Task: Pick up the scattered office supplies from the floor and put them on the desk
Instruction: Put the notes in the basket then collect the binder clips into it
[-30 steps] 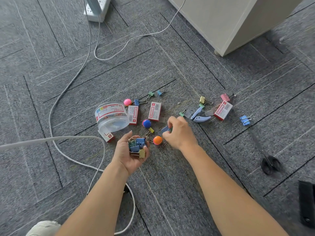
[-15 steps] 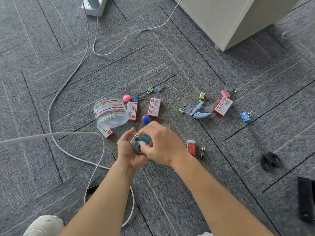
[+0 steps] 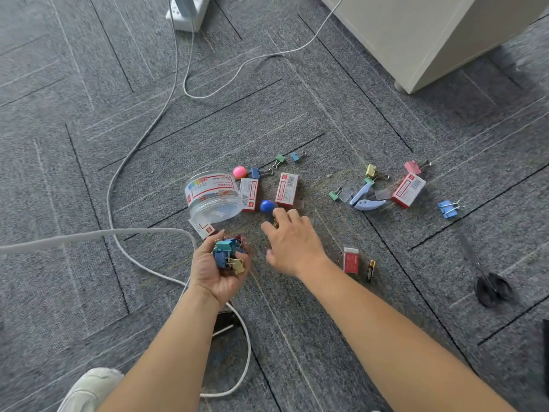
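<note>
Lighting was bright, even and soft; a faint shadow lay beside the cabinet (image 3: 416,40). Scissors (image 3: 491,288) and right hand (image 3: 292,242) were motion-blurred. Floor lines bowed toward the edges.

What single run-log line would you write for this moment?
left hand: holds binder clips | right hand: open, beside blue ball | clear jar: on floor | desk: nothing placed yet

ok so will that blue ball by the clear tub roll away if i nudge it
Probably: the blue ball looks round, so a nudge likely sets it rolling. The carpet pile should slow it soon. It looks small, so probably light.
</note>
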A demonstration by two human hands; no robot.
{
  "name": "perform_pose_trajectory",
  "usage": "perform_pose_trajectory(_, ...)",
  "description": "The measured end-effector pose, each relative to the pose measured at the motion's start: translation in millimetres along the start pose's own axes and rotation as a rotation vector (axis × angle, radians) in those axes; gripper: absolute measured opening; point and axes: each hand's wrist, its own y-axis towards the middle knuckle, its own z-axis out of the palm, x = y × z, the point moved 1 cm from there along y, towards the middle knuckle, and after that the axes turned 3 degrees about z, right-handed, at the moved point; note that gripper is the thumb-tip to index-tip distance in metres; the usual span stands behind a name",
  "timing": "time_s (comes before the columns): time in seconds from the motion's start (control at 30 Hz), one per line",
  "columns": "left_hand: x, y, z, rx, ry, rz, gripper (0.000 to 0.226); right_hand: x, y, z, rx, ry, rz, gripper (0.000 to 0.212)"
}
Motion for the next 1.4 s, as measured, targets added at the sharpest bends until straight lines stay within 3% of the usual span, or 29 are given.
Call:
perform_pose_trajectory(0.07,-1,1,1,-0.029,-0.024,0.026,0.029,6,0,3,-0.036,0.006,-0.015,0.036)
perform_pose_trajectory(0.17,-1,0,5,-0.039,-0.029,0.051,0.027,11,1,6,-0.086,0.008,-0.113,0.019)
perform_pose_trajectory(0.3,-3,5,5,-0.048,0.011,0.045,0.029,7,2,6,-0.109,0.026,-0.193,0.025)
perform_pose_trajectory(0.43,-8,11,1,-0.056,0.042,0.046,0.032,-5,7,5,-0.060,0.161,-0.145,0.019)
perform_pose_trajectory(0.5,-8,11,1,-0.056,0.043,0.066,0.034,-14,8,3,-0.060,0.348,-0.020,0.017)
perform_pose_trajectory(0.6,-4,10,3,-0.051,0.047,0.106,0.032,-24,3,-10,-0.194,0.773,0.272,0.012)
perform_pose_trajectory(0.67,-1,10,4,-0.043,0.022,0.100,0.028,-20,-3,-24,-0.280,1.014,0.335,0.008)
perform_pose_trajectory(0.77,3,10,9,0.005,0.005,0.078,0.019,1,-14,-46,-0.339,1.141,0.166,0.011)
perform_pose_trajectory(0.83,7,11,14,0.063,0.020,0.089,0.023,17,-20,-54,-0.391,1.022,-0.031,0.016)
perform_pose_trajectory(0.9,11,12,17,0.177,-0.028,0.089,0.012,29,-24,-54,-0.405,0.804,-0.221,0.023)
perform_pose_trajectory(0.97,15,13,19,0.252,-0.093,0.096,0.027,29,-26,-49,-0.397,0.641,-0.304,0.032)
perform_pose_trajectory(1.03,18,12,24,0.247,-0.113,0.076,0.039,19,-29,-47,-0.450,0.692,-0.226,0.033)
perform_pose_trajectory(1.13,23,13,36,0.239,-0.133,0.047,0.032,12,-40,-53,-0.559,1.093,0.161,0.017)
perform_pose_trajectory(1.2,27,13,41,0.217,-0.158,0.022,0.039,17,-41,-49,-0.417,1.531,0.400,0.016)
perform_pose_trajectory(1.27,28,15,42,0.191,-0.135,0.014,0.049,19,-38,-36,-0.276,1.769,0.559,0.022)
perform_pose_trajectory(1.4,40,11,50,0.057,0.077,0.128,0.014,24,-28,-24,-0.199,2.129,0.798,0.043)
